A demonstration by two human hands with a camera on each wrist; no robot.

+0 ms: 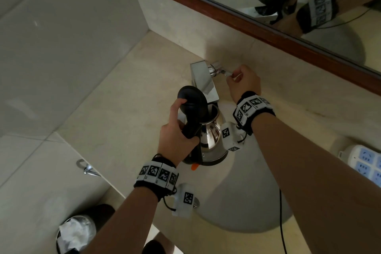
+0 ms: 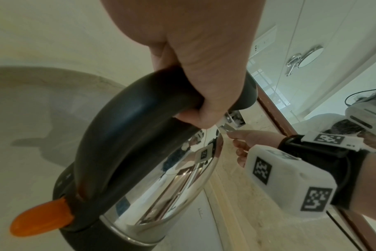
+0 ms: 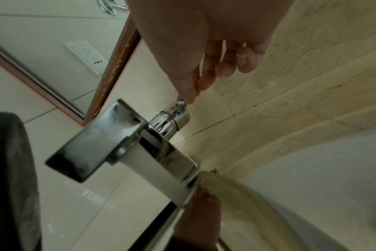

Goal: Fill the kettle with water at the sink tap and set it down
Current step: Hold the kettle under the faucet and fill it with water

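1. The left hand [image 1: 175, 140] grips the kettle [image 1: 208, 140] by its black handle, lid open, under the tap [image 1: 203, 80] spout, above the sink [image 1: 257, 202].
2. The right hand [image 1: 244, 82] pinches the tap lever [image 1: 225, 72], just beyond the kettle.

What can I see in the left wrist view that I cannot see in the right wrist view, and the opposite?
Only the left wrist view shows the orange switch at the base of the kettle, the black handle that the left hand grips, and the marker band on the right wrist.

Only the right wrist view shows the red and blue dots on the tap's valve, the square tap spout from close, and a wall socket.

Both show the right hand pinching the tap lever, and the wooden mirror frame.
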